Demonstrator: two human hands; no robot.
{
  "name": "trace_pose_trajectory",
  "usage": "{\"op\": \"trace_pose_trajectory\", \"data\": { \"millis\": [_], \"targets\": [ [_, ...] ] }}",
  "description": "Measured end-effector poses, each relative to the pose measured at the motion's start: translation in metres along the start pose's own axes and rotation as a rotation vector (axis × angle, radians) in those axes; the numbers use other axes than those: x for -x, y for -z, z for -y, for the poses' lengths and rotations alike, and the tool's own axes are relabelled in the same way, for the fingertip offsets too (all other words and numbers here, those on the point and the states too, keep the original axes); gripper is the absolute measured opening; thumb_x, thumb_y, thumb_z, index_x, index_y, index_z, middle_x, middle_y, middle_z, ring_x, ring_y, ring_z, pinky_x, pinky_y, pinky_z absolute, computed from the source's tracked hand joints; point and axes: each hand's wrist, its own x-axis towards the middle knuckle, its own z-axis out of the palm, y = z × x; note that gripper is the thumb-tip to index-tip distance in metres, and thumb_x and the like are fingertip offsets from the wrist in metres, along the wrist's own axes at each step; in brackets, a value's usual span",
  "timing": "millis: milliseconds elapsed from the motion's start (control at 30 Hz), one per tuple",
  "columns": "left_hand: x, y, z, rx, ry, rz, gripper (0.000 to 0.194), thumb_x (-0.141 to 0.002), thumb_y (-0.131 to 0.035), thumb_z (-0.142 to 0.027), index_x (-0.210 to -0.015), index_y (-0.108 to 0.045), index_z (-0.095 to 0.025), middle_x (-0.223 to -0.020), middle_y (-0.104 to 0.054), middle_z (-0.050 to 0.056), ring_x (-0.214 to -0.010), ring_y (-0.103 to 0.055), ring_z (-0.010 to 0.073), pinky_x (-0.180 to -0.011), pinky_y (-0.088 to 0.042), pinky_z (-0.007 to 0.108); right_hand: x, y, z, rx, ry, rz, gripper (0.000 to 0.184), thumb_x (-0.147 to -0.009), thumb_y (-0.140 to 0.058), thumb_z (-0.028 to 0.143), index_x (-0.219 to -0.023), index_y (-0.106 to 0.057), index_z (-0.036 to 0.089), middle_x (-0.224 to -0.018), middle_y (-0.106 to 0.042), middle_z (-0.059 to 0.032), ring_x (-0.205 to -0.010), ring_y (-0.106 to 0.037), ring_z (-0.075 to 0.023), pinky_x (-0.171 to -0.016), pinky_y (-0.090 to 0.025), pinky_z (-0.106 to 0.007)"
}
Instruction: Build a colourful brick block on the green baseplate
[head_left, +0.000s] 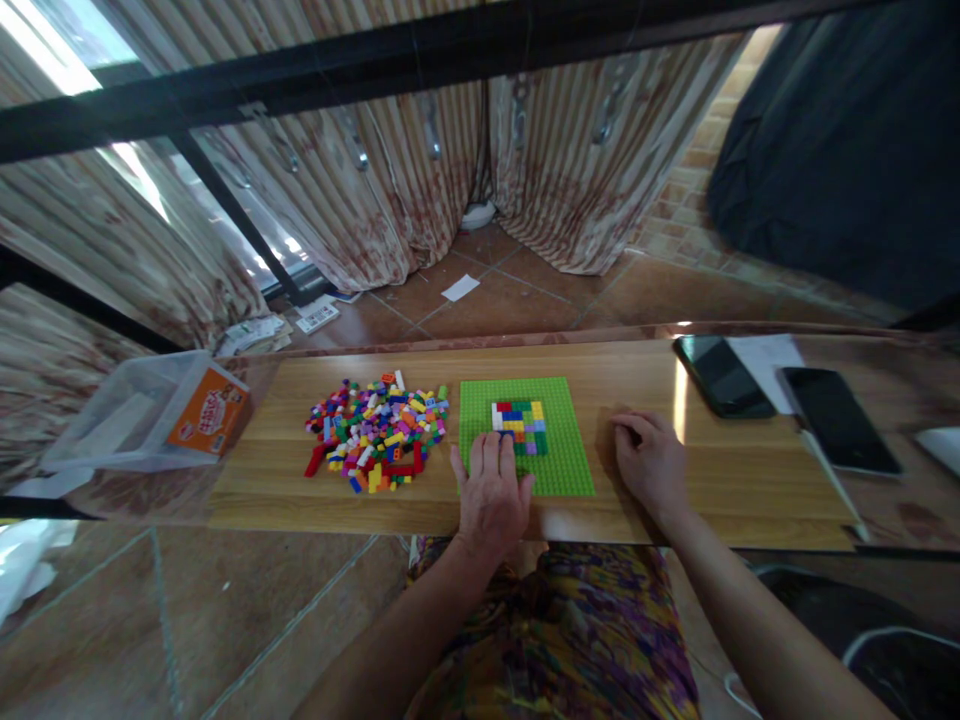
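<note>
A green studded baseplate (pixel 568 468) lies on the wooden board in front of me. Near its middle, a patch of toy building bricks (pixel 528 421) in red, blue, yellow, white, green and purple is fixed to the studs. My left hand (pixel 491 500) lies over the plate's lower left part, fingers stretched out, their tips at the patch's lower left corner. Whatever is directly under those fingertips is hidden. To the right of the plate, my right hand (pixel 651 465) rests on the board with its fingers curled in, and nothing shows in it.
A heap of loose bricks (pixel 375 430) spreads left of the baseplate. Further left stands a clear plastic box (pixel 127 430) with an orange label. Two dark phones (pixel 724 375) and a white paper (pixel 766 362) lie on the right. The board's front edge is close to my lap.
</note>
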Motion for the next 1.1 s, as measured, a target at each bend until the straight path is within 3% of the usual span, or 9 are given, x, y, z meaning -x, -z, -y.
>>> {"op": "trace_pose_trajectory", "data": {
  "millis": [1100],
  "targets": [
    [-0.0098,0.0048,-0.0040,-0.006,0.021,0.118,0.050,-0.089,-0.054,-0.031,-0.135,-0.051,-0.011,-0.138,-0.055,0.015,-0.127,-0.047,0.0306,-0.115,-0.019,0.067,0.0011,0.0047,0.0038,-0.003,0.013,0.023,0.022,-0.087,-0.050,0.027,-0.086,-0.071,0.018,-0.090,-0.068,-0.0086,-0.087,-0.063,-0.0232,-0.078,-0.052,-0.037]
  ]
}}
